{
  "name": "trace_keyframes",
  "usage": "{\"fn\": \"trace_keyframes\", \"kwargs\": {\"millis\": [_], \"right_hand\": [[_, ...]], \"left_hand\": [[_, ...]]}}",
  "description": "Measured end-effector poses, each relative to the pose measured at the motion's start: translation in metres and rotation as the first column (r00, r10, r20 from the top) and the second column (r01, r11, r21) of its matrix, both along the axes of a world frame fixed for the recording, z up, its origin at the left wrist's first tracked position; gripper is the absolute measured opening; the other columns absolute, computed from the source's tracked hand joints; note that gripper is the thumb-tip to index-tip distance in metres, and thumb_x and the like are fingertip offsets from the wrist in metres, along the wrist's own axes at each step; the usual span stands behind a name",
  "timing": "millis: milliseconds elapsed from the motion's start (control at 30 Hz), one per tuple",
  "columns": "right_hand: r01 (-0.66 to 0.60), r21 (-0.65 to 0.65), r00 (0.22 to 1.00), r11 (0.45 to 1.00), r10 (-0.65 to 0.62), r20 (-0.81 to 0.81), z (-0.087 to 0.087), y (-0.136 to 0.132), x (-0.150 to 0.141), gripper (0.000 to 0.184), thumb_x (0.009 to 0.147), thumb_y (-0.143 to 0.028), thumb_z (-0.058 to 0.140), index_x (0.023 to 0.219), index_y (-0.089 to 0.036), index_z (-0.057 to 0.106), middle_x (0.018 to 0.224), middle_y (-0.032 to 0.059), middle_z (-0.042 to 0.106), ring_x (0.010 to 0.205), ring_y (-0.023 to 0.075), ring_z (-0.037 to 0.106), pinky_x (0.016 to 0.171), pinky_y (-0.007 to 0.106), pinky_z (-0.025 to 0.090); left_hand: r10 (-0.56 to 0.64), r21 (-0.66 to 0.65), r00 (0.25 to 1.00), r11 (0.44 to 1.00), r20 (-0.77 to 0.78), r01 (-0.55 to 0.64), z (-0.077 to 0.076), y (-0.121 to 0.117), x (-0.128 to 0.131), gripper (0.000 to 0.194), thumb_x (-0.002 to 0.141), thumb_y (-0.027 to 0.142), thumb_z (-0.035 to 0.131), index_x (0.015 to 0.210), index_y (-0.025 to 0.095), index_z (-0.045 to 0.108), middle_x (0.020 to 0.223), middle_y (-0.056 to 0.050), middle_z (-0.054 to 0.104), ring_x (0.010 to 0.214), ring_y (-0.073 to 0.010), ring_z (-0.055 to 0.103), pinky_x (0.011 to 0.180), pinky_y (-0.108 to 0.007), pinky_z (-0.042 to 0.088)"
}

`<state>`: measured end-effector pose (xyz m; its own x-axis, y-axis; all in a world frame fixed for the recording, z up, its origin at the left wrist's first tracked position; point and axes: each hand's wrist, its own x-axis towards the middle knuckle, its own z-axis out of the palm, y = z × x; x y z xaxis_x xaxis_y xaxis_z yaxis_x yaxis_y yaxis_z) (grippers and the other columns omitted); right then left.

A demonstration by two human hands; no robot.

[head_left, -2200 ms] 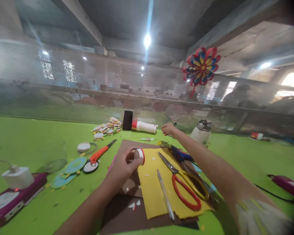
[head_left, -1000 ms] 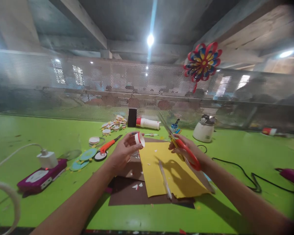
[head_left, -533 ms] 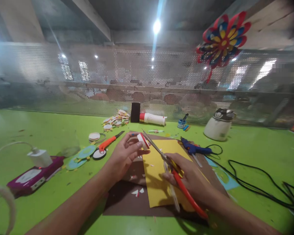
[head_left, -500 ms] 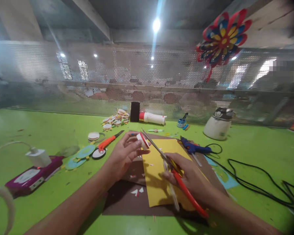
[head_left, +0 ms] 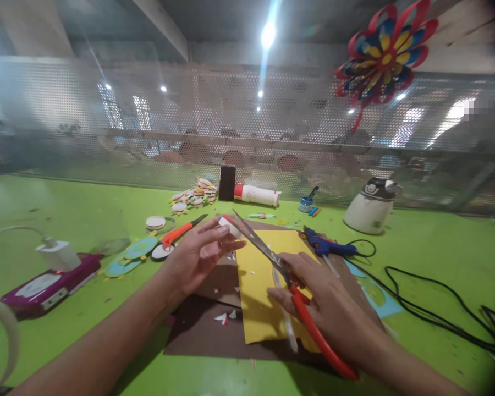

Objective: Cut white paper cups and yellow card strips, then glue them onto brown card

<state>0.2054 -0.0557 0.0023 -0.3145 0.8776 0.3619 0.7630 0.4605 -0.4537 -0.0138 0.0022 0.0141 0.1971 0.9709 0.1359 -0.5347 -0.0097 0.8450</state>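
A small white piece with a red edge [head_left: 230,227] is gripped by the left hand [head_left: 198,250], partly hidden by its fingers. Steel-bladed, red-handled scissors [head_left: 281,265] are gripped by the right hand [head_left: 319,283] over a yellow sheet [head_left: 258,313]; a pen-like rod [head_left: 289,330] is partly covered. A blue glue gun [head_left: 332,247] is seen nearby, rightward. Scissors' long axis is set diagonally, tips directed forward-left, beside the piece; blade contact cannot be determined.

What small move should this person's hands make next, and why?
I'd probably bring the red-handled metal scissors slightly closer to the rim of the small white-and-red round piece. The left hand holds that piece raised, the right hand grips the scissors, and the blades point toward it; whether they touch is hard to tell.
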Motion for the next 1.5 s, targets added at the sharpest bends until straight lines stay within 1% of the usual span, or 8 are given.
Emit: {"fn": "trace_keyframes", "kwargs": {"millis": [233, 400, 700, 933, 1100, 1200, 1333, 1500], "right_hand": [[0.043, 0.095, 0.989, 0.995, -0.056, 0.136, 0.001, 0.003, 0.004, 0.031, 0.085, -0.048, 0.061, 0.104, -0.025, 0.058, 0.09, 0.0069, 0.059, 0.073, 0.0222, 0.059, 0.064, 0.036, 0.049], [0.031, 0.229, 0.976, 0.973, -0.078, 0.203, 0.001, 0.005, 0.006, 0.032, 0.082, -0.048, 0.063, 0.102, -0.023, 0.059, 0.087, 0.0068, 0.059, 0.07, 0.0227, 0.058, 0.06, 0.034, 0.047], [0.008, 0.163, 0.979, 0.987, -0.041, 0.199, 0.002, -0.001, 0.006, 0.034, 0.085, -0.055, 0.058, 0.105, -0.027, 0.059, 0.083, 0.0042, 0.058, 0.067, 0.0213, 0.058, 0.057, 0.032, 0.044], [0.012, 0.162, 0.97, 0.987, -0.05, 0.237, 0.0, -0.001, 0.009, 0.042, 0.087, -0.061, 0.049, 0.111, -0.028, 0.059, 0.082, 0.0047, 0.058, 0.066, 0.0222, 0.058, 0.057, 0.035, 0.043], [0.007, 0.199, 0.968, 0.98, -0.057, 0.244, 0.0, -0.001, 0.009, 0.046, 0.087, -0.063, 0.047, 0.111, -0.026, 0.06, 0.079, 0.0048, 0.058, 0.062, 0.0216, 0.057, 0.055, 0.034, 0.042], [0.014, 0.206, 0.978, 0.978, -0.056, 0.2, 0.001, -0.003, 0.006, 0.043, 0.085, -0.06, 0.053, 0.108, -0.025, 0.063, 0.078, 0.0043, 0.06, 0.062, 0.0211, 0.057, 0.055, 0.033, 0.042], [0.066, 0.13, 0.998, 0.989, -0.068, 0.01, 0.004, -0.004, 0.004, 0.027, 0.087, -0.046, 0.058, 0.098, -0.023, 0.065, 0.082, 0.0039, 0.067, 0.07, 0.02, 0.06, 0.064, 0.033, 0.044], [0.116, 0.102, 0.986, 0.988, -0.102, -0.132, 0.0, 0.007, 0.008, 0.023, 0.086, -0.04, 0.058, 0.09, -0.02, 0.066, 0.071, 0.0011, 0.065, 0.061, 0.017, 0.056, 0.059, 0.028, 0.041]], "left_hand": [[-0.131, 0.061, 0.991, 0.99, 0.031, 0.129, -0.008, 0.0, 0.0, 0.023, 0.078, 0.017, 0.067, 0.1, 0.015, 0.064, 0.097, -0.007, 0.07, 0.088, -0.0192, 0.067, 0.085, -0.036, 0.055], [-0.123, 0.09, 0.992, 0.988, 0.003, 0.122, -0.007, -0.002, 0.0, 0.028, 0.077, 0.017, 0.066, 0.105, 0.015, 0.061, 0.095, -0.008, 0.07, 0.087, -0.0199, 0.067, 0.081, -0.036, 0.055], [-0.11, 0.137, 0.993, 0.984, -0.038, 0.114, -0.007, -0.004, 0.0, 0.037, 0.071, 0.013, 0.072, 0.107, 0.016, 0.061, 0.104, -0.01, 0.069, 0.094, -0.0223, 0.066, 0.082, -0.035, 0.055], [-0.058, 0.149, 0.993, 0.986, -0.106, 0.073, -0.008, -0.004, 0.0, 0.039, 0.072, 0.018, 0.075, 0.108, 0.016, 0.062, 0.108, -0.012, 0.068, 0.097, -0.0241, 0.064, 0.084, -0.037, 0.053], [0.073, 0.16, 0.986, 0.986, -0.147, -0.049, -0.005, -0.003, 0.002, 0.051, 0.063, 0.019, 0.082, 0.109, 0.019, 0.061, 0.107, -0.008, 0.067, 0.094, -0.0237, 0.064, 0.078, -0.034, 0.054], [0.097, 0.155, 0.981, 0.985, -0.169, -0.071, -0.004, -0.001, 0.002, 0.057, 0.061, 0.017, 0.083, 0.113, 0.021, 0.06, 0.109, -0.007, 0.067, 0.099, -0.022, 0.063, 0.079, -0.03, 0.053], [0.103, 0.208, 0.97, 0.977, -0.222, -0.056, -0.009, 0.002, 0.0, 0.052, 0.065, 0.019, 0.082, 0.112, 0.021, 0.061, 0.117, -0.007, 0.066, 0.105, -0.0215, 0.061, 0.086, -0.03, 0.05], [0.173, 0.299, 0.945, 0.95, -0.276, -0.087, -0.013, 0.003, -0.001, 0.052, 0.068, 0.02, 0.08, 0.115, 0.022, 0.057, 0.112, -0.006, 0.067, 0.093, -0.0173, 0.064, 0.083, -0.031, 0.05]]}}
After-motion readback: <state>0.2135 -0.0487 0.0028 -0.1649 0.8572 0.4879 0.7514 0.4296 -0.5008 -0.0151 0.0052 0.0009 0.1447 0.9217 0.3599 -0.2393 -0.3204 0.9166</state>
